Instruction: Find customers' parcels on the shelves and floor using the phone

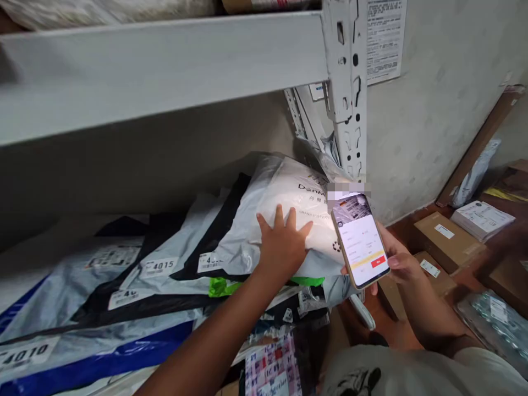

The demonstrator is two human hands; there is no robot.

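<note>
My left hand [284,242] lies with fingers spread on a white plastic mailing bag [264,198] at the right end of the shelf. Dark lettering runs across the bag beside my fingers. In my right hand [396,258] is a smartphone [361,242], held upright and tilted, with my thumb at the lower right of its lit screen. The screen shows a picture of a label above lines of text and a red button. Under and beside the bag lie more mailing bags, among them a grey one [181,247] with a label reading 4015.
A white shelf beam [165,71] crosses above the bags and joins a perforated post [350,126] on the right. Cardboard boxes [449,242] and wrapped parcels [495,313] lie on the red-brown floor. A pink patterned parcel [272,363] sits below the shelf.
</note>
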